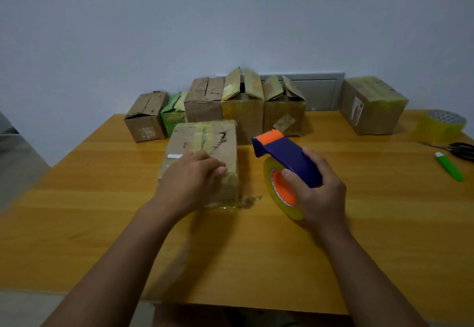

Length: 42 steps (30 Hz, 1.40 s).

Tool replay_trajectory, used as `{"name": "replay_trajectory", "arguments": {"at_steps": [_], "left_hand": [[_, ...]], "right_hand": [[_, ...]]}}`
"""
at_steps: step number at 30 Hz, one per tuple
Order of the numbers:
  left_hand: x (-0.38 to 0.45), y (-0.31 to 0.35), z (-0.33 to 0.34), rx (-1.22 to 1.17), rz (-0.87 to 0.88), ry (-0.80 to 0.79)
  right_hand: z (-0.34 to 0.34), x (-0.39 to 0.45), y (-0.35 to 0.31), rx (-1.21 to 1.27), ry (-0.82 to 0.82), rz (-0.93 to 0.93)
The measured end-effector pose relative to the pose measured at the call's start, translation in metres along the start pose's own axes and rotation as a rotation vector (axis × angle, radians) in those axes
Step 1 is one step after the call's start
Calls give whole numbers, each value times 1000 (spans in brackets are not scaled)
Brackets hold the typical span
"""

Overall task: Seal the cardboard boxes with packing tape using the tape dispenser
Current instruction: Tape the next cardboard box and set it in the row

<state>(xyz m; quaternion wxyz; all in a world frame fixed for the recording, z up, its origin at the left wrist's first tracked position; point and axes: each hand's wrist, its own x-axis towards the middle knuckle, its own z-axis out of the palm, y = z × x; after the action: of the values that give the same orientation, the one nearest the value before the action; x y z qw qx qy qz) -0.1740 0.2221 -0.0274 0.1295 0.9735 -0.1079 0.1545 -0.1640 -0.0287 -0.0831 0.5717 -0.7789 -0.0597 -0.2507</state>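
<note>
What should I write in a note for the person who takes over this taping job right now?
Left hand: rests on top of the near box, fingers loosely bent, holding it steady.
Right hand: grips the dispenser, lifted beside the box, not touching it.
Near box: flaps closed, tape strips already across the top.
Row of boxes at the wall: at least two have flaps standing open, so they are not sealed. One box stands apart at the right, wrapped in tape.
Spare tape roll, scissors and a green cutter lie at the right table edge.
Left to do: check the near box, then seal the open ones.
</note>
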Motion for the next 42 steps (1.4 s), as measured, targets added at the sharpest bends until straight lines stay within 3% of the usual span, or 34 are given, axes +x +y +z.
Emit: {"name": "replay_trajectory", "arguments": {"at_steps": [4, 8, 14, 20, 24, 27, 34, 42], "left_hand": [[4, -4, -1, 17, 54, 1], [5, -6, -1, 163, 237, 64], [4, -7, 1, 196, 288, 98], [7, -1, 1, 129, 126, 41], [12, 17, 8, 100, -85, 109], [14, 31, 12, 182, -131, 129], [9, 22, 11, 258, 15, 101], [7, 14, 15, 258, 171, 196]], "right_hand": [[1, 0, 0, 2, -6, -12], [-1, -2, 0, 37, -10, -17], [-1, -3, 0, 44, -3, -23], [-1, -3, 1, 45, -7, -34], [-1, -4, 2, 54, -13, -26], [-2, -4, 2, 54, -16, -32], [-2, -4, 3, 64, -22, -37], [-3, -4, 4, 63, -29, -27]]}}
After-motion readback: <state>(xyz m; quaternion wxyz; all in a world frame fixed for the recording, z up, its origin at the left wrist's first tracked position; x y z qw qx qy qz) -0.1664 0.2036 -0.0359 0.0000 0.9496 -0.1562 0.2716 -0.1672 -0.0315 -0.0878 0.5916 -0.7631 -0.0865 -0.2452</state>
